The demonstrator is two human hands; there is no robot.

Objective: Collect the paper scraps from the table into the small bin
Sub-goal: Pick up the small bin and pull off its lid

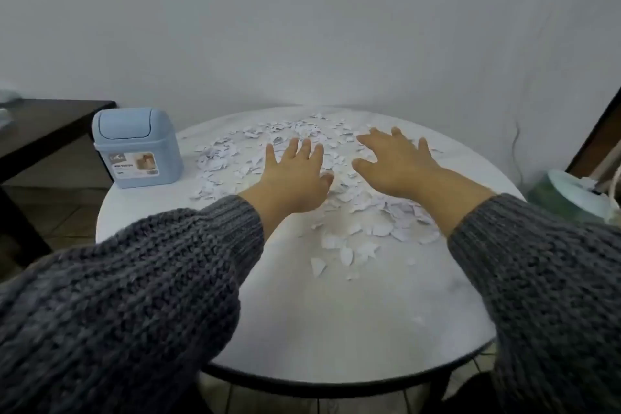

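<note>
A person's two arms reach into view, both in a loose, chunky-knit sweater of dark grey wool with a bluish cast. The left sleeve (134,279) is bulky, with thick rows of stitches, and ends in a narrower ribbed cuff partway up the forearm. The right sleeve (544,279) matches it. The left hand (295,178) and right hand (393,161) are bare.

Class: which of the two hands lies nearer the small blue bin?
The left hand: it spreads over the paper scraps on the side of the blue bin, while the right hand is farther off.
</note>
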